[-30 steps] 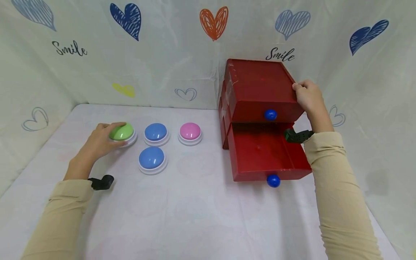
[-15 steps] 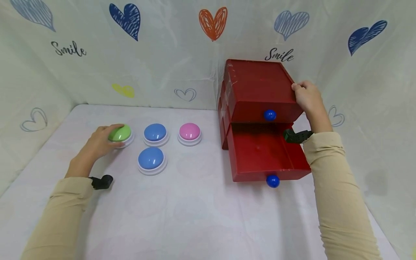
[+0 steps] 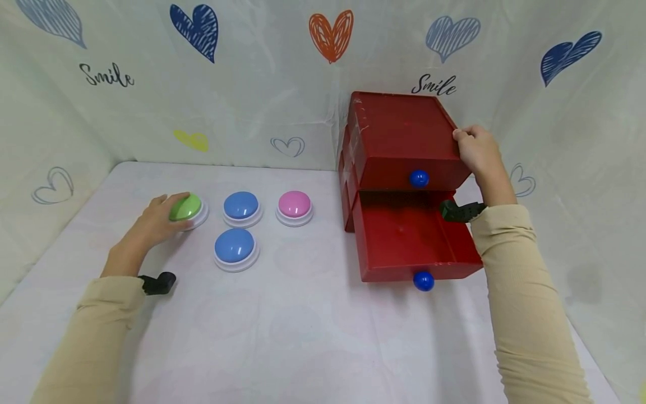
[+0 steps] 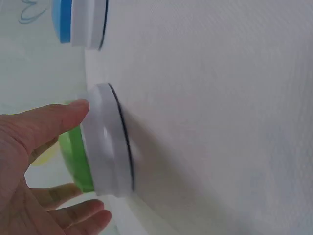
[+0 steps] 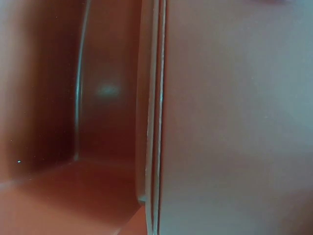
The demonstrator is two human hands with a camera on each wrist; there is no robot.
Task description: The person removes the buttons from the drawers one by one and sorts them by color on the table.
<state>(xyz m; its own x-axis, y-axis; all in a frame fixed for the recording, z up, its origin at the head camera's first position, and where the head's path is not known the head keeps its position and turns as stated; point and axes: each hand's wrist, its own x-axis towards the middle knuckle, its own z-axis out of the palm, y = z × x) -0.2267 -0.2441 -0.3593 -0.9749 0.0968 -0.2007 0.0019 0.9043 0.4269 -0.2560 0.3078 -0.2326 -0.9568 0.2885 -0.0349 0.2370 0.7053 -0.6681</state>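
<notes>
My left hand [image 3: 153, 223] grips a green push button [image 3: 184, 207] with a white base at the left of the table. In the left wrist view the thumb [image 4: 63, 117] lies on the white rim and the fingers spread round the other side. A shadow falls beside the base. My right hand [image 3: 481, 151] holds the upper right edge of a red drawer cabinet [image 3: 406, 126], thumb on top. The cabinet's lower drawer [image 3: 404, 230] is pulled out and has nothing visible inside. The right wrist view shows only red drawer walls [image 5: 107, 98] close up.
Two blue push buttons, the rear one [image 3: 241, 205] and the front one [image 3: 234, 246], stand right of the green one. Further right is a pink push button [image 3: 295, 204]. Blue knobs mark the upper drawer [image 3: 419, 179] and lower drawer. A heart-printed cloth [image 3: 262, 84] hangs behind.
The green push button, with my left hand on it, has shifted very slightly left. My right hand and the cabinet stay as they were.
</notes>
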